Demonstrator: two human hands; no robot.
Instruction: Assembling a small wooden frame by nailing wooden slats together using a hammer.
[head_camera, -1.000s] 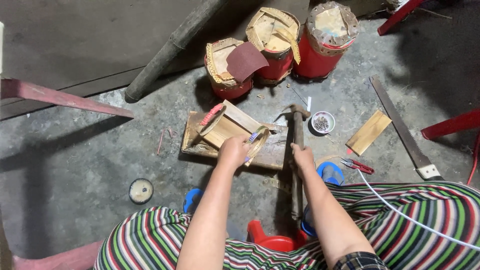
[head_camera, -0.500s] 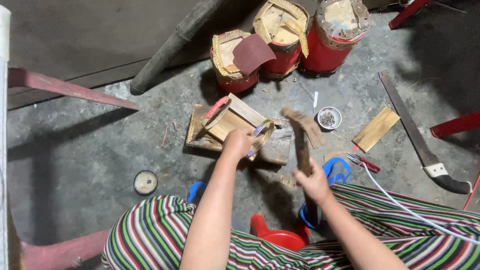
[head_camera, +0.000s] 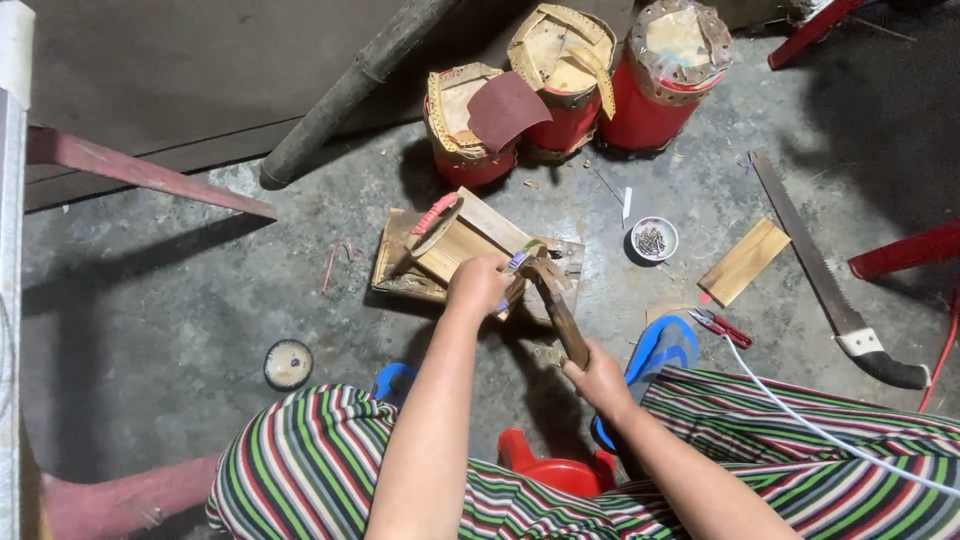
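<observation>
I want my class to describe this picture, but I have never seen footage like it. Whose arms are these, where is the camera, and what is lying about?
The camera sits on the person's head and looks down, so the arms are that person's own. The left hand steadies a small wooden piece on a board on the concrete floor. The right hand grips the handle of a hammer, its head at the wooden piece. Around them lie three red drums, a saw, a small dish of nails, a wooden slat and red-handled pliers.
</observation>
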